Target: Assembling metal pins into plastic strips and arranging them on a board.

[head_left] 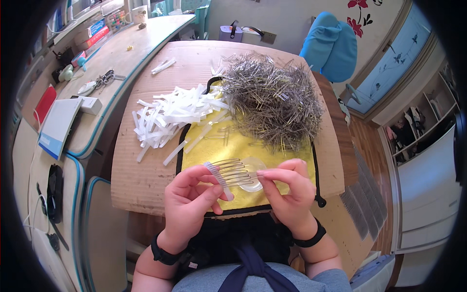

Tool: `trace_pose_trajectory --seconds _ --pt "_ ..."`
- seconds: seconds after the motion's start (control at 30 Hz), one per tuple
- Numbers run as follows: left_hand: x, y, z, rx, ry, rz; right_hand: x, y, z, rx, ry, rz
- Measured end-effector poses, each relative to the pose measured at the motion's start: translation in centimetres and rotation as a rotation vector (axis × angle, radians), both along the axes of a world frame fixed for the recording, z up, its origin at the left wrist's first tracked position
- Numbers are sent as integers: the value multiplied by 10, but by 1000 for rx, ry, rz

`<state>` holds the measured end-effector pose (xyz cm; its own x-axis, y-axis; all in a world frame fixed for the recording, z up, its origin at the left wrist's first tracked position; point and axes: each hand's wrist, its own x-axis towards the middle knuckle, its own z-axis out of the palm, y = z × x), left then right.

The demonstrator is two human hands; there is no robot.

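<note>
My left hand (192,197) is closed on a translucent white plastic strip (212,169), pinching it between thumb and fingers. Several U-shaped wire hairpins (236,171) stick out of that strip in a row, side by side, pointing right. With thumb and forefinger pinched, my right hand (294,187) grips the closed end of one of the hairpins. Below the pins, partly covered by them, a clear round dish (254,187) sits on a yellow cloth (194,152) with black edging.
A big heap of loose wire hairpins (275,97) covers the cloth's far right. Left of it lies a pile of white strips (168,119). Cardboard (131,180) is spread beneath. A cluttered desk (121,63) runs along the left; a blue-covered chair (331,46) stands far right.
</note>
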<state>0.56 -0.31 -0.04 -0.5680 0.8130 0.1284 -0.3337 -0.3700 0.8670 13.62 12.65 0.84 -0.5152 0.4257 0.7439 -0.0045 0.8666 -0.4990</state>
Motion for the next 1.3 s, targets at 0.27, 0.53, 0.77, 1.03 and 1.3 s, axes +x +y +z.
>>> trace_pose_trajectory --seconds 0.27,0.53,0.77,1.03,1.3 --pt "-2 4 1 -33 15 -5 0 -7 -8 -294 231 186" --pt "-3 4 0 -12 23 -51 -5 -12 -14 -247 218 252" --pt "-1 5 1 -40 31 -52 1 -11 -7 -230 134 239" --pt "-1 3 5 -156 133 -31 5 -18 -9 -323 142 244" --pt "2 7 3 -146 123 -9 9 -18 -4 -508 69 236"
